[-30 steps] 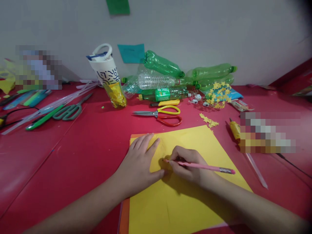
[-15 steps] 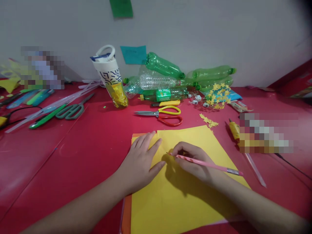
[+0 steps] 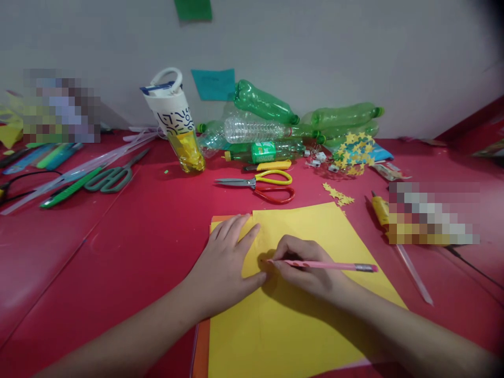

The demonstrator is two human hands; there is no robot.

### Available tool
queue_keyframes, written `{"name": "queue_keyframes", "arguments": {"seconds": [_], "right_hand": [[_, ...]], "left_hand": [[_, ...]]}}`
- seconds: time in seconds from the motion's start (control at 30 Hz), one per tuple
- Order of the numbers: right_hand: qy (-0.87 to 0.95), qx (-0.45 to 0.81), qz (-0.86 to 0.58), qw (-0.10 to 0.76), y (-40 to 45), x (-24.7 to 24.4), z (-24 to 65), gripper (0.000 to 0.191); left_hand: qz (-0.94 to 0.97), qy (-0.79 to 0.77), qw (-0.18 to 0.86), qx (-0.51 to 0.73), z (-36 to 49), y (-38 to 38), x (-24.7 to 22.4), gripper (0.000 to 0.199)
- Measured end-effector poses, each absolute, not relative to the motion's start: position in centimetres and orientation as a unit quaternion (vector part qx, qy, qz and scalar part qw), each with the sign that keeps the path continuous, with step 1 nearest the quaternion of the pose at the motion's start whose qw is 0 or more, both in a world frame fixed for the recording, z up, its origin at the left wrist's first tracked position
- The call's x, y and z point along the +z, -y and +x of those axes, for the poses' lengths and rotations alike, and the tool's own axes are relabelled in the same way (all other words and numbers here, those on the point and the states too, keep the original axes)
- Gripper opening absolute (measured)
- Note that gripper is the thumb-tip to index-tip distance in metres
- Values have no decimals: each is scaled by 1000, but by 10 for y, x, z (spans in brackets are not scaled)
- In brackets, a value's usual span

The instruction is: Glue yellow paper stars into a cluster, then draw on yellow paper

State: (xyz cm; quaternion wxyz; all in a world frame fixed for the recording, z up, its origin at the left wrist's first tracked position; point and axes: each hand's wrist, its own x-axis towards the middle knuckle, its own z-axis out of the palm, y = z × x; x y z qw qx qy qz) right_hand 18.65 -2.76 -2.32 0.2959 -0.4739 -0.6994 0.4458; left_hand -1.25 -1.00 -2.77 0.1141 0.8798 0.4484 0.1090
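Observation:
A large yellow sheet (image 3: 299,336) lies on top of an orange sheet (image 3: 203,346) on the red table. My left hand (image 3: 226,262) rests flat on the yellow sheet's left part, fingers spread, holding nothing. Pinched in my right hand (image 3: 303,265) is a pink pencil (image 3: 338,265) with an eraser end pointing right. Its tip is at the paper, just right of my left thumb and index finger. A faint line runs down the sheet below the tip.
Behind the paper lie red-and-yellow-handled scissors (image 3: 255,184), a yellow cutter (image 3: 273,166), plastic bottles (image 3: 263,128) and yellow paper stars (image 3: 338,195). A glue gun (image 3: 380,211) is at right. At left are grey scissors (image 3: 112,178), a green cutter (image 3: 73,187) and a white cup (image 3: 173,121).
My right hand has moved slightly down and left with the pencil, whose eraser end has swung up and left. My left hand stays on the paper. The view has shifted a little.

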Motion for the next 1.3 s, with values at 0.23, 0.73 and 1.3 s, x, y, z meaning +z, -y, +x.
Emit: {"name": "queue_keyframes", "arguments": {"seconds": [0.23, 0.73, 1.3], "right_hand": [[691, 452, -484, 288, 29, -23, 186, 9], [685, 406, -515, 317, 28, -24, 185, 8], [669, 438, -513, 312, 28, -24, 187, 15]], "left_hand": [[880, -448, 115, 112, -13, 10, -28, 70], [882, -447, 109, 98, -12, 10, -28, 74], [881, -446, 115, 108, -13, 9, -28, 74]]}}
